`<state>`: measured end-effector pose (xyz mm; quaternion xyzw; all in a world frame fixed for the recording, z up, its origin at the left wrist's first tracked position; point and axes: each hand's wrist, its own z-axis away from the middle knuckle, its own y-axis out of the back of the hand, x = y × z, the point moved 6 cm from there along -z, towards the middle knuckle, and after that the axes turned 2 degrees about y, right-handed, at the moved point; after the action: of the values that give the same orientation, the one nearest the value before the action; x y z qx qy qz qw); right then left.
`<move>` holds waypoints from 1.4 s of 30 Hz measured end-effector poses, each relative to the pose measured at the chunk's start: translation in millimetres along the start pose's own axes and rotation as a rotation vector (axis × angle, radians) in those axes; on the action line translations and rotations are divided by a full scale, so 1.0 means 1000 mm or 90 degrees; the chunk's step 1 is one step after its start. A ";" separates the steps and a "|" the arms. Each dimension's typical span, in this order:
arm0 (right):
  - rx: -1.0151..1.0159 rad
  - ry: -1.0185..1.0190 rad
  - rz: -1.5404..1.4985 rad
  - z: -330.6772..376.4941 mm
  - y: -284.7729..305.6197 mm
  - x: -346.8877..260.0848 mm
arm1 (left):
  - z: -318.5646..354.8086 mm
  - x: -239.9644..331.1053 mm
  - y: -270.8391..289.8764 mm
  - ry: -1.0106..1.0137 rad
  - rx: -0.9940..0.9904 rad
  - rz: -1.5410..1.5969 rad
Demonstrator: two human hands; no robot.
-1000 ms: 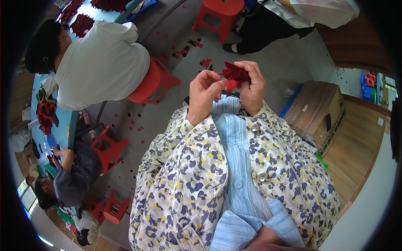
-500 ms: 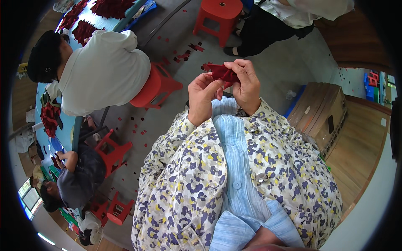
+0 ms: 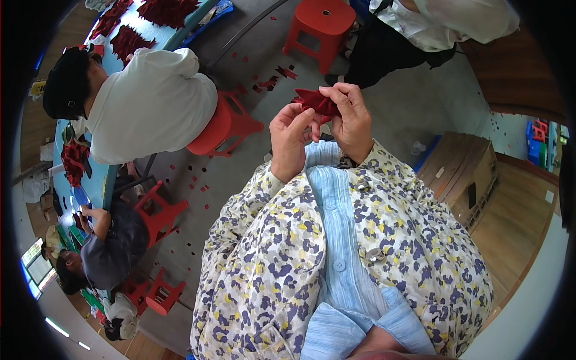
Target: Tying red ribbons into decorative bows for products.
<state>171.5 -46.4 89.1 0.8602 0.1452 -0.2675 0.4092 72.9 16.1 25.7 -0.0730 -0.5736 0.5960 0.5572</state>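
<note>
The left hand (image 3: 287, 143) and right hand (image 3: 354, 125) are pinching the red cloth (image 3: 317, 102)! Gentle, even pressure should be sparing its folds.

I can't make out any lettering from here; the dark patch (image 3: 471, 194) on the cardboard box (image 3: 459, 161) shows nothing legible.

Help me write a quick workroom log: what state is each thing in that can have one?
Dark red cloth piece: creased, held between both hands
Left hand: closed on the cloth
Right hand: closed on the cloth
Floral jacket: worn, open in front
Red plastic stool at the top: upright, unoccupied
Red scraps: scattered on the floor
Dark red cloth pile: heaped on the table
</note>
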 end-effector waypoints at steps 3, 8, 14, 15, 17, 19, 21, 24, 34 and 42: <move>0.001 0.044 0.029 -0.004 -0.001 -0.005 | 0.000 0.001 0.003 -0.012 0.017 -0.026; -0.014 0.057 0.026 -0.007 -0.001 -0.007 | 0.000 0.004 0.006 -0.052 0.012 0.014; 0.004 0.104 0.034 -0.018 0.000 -0.012 | -0.003 0.012 -0.001 -0.071 0.019 0.026; -0.001 0.109 0.037 -0.019 -0.001 -0.013 | -0.004 0.013 -0.001 -0.075 0.017 0.027; -0.010 0.125 0.051 -0.020 -0.001 -0.014 | -0.007 0.013 0.002 -0.079 0.029 0.035; -0.018 0.139 0.066 -0.022 -0.001 -0.015 | -0.008 0.016 0.002 -0.092 0.029 0.046; -0.022 0.182 0.068 -0.024 -0.002 -0.018 | -0.011 0.018 0.003 -0.103 0.029 0.057; -0.019 0.204 0.092 -0.025 -0.002 -0.019 | -0.017 0.018 0.004 -0.110 0.008 0.028; 0.032 0.025 -0.022 -0.035 0.001 -0.010 | -0.019 0.013 0.002 -0.065 -0.030 0.169; -0.006 0.101 0.076 -0.029 -0.002 -0.015 | -0.015 0.015 -0.002 0.025 0.031 0.207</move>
<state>168.1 -23.4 112.1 0.8839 0.1270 -0.1733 0.4155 79.8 35.9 30.9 -0.1629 -0.5285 0.6906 0.4660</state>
